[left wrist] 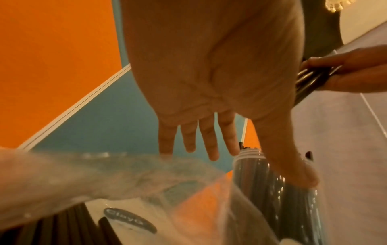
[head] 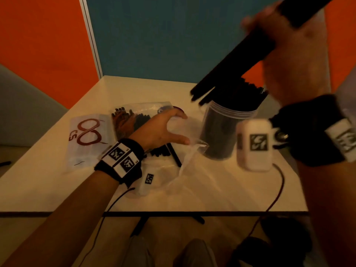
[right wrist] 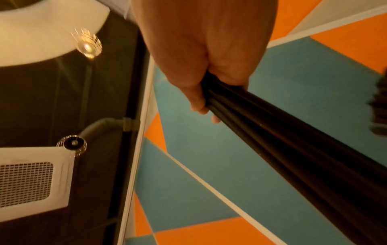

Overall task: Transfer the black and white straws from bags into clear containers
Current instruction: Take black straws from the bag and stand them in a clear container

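My right hand grips a bundle of black straws high above the table, tilted with its lower ends just over the clear container. The same bundle runs out from my curled fingers in the right wrist view. The container stands right of centre, packed with black straws. My left hand is open, fingers spread, over a clear plastic bag, thumb close to the container's side. Loose black straws lie in a bag beneath that hand.
A flat bag printed with a red figure lies at the left of the table. Orange and blue partition panels close off the back. A cable trails off the front right edge.
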